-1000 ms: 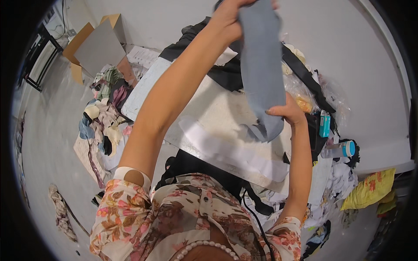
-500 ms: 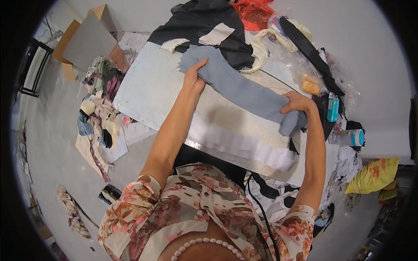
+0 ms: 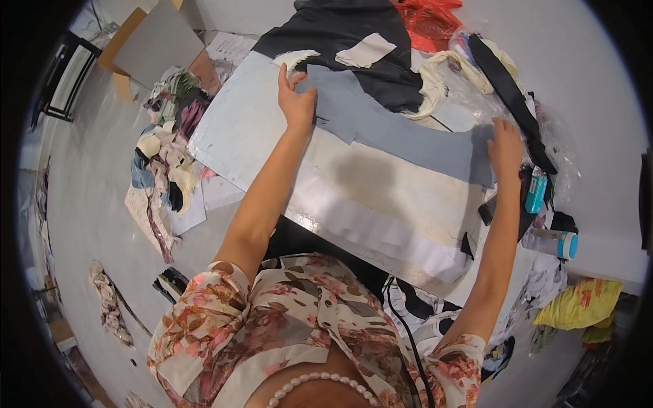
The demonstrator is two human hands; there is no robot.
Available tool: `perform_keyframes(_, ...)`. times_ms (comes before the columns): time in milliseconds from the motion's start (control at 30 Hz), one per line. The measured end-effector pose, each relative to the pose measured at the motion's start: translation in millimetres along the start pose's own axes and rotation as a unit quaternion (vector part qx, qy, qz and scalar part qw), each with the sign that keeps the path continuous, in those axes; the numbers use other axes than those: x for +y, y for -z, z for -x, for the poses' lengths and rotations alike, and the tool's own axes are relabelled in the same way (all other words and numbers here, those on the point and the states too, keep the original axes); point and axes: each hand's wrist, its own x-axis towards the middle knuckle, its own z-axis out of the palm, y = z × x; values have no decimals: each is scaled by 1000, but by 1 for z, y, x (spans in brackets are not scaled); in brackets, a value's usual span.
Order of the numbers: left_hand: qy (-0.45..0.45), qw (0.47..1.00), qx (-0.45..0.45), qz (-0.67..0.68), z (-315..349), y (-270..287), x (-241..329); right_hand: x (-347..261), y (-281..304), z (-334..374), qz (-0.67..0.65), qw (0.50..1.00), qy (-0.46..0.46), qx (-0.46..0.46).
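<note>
A long curved piece of grey-blue fabric [image 3: 401, 139] lies flat across the pale work table [image 3: 228, 129]. At its left end is my left hand [image 3: 297, 103], fingers spread and holding nothing. My right hand [image 3: 505, 148] rests at the fabric's right end, its fingers stretched out over the edge. Just in front of the fabric, a long strip of thin white material [image 3: 381, 228] runs along the near side of the table. A small black triangular scrap [image 3: 468, 246] sits by the strip's right end.
Black fabric [image 3: 326, 34] covers the table's far side, with a pale scrap [image 3: 366, 49] on top. A red plastic bag [image 3: 428, 24], a teal box [image 3: 536, 190] and a blue-lidded jar [image 3: 566, 245] stand rightward. Cloth scraps [image 3: 160, 160] heap at the left; a yellow bag [image 3: 578, 304] is lower right.
Both hands have let go of the grey-blue fabric, which has gone from raised and curled at its right end to lying flat. My right hand has moved outward to the right.
</note>
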Motion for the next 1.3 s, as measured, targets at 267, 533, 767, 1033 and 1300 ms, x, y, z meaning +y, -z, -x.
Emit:
perform_keyframes(267, -362, 851, -226, -307, 33, 21, 15, -78, -4, 63, -293, 944, -139, -53)
perform_keyframes(533, -374, 757, -380, -378, 6, -3, -3, -54, -30, 73, -276, 951, -137, -26)
perform_keyframes(767, -273, 874, -293, -275, 8, -11, 8, -27, -52, 84, -195, 939, -271, 88)
perform_keyframes(1033, -369, 807, -270, -374, -4, -37, 5, -16, -59, 86, -195, 938, -276, 83)
perform_keyframes(1300, -468, 666, -330, -479, -27, -28, 5, -20, -47, 75, -68, 976, -203, 34)
